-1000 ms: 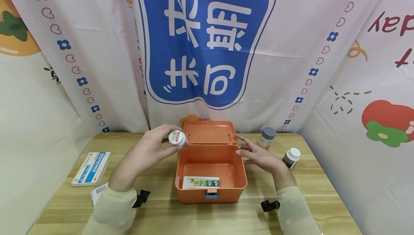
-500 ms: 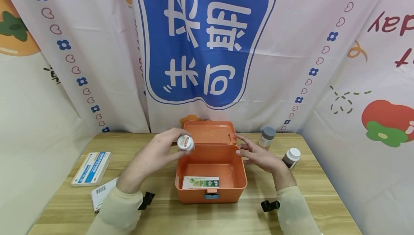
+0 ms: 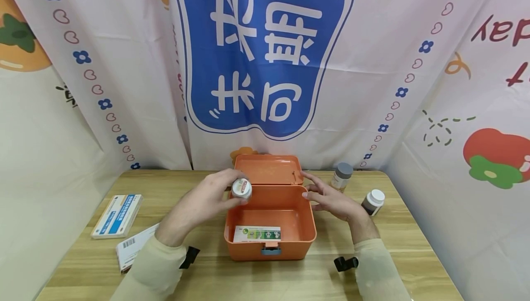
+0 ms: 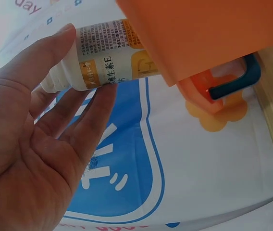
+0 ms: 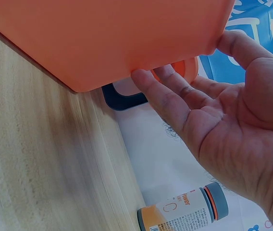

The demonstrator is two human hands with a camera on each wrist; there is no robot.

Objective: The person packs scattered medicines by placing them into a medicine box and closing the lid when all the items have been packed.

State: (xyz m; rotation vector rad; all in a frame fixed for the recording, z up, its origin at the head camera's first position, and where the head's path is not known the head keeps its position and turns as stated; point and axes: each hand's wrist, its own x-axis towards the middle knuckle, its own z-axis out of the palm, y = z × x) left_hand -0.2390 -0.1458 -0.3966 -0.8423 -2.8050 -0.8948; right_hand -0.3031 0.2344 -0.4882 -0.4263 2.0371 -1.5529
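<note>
My left hand (image 3: 209, 195) holds a white-capped pill bottle (image 3: 242, 188) between thumb and fingers, over the left rear rim of an orange storage box (image 3: 271, 250). In the left wrist view the white pill bottle (image 4: 110, 53) has a yellow and grey printed label, and its lower end goes out of sight behind the box wall. The box's lid (image 3: 267, 170) stands open at the back. My right hand (image 3: 331, 198) grips the box's right rear corner, thumb at the rim and fingers reaching behind. Inside the box lies a green and white carton (image 3: 256, 234).
Right of the box stand a grey-capped bottle (image 3: 341, 176) and a white-capped dark bottle (image 3: 373, 202). To the left lie a blue and white carton (image 3: 117, 216) and another white carton (image 3: 134, 248), partly covered by the sleeve. A printed curtain (image 3: 265, 52) hangs behind the table.
My left hand has carried the pill bottle to the right, from outside the box's left rear corner to over its rim. The right hand has stayed at its corner.
</note>
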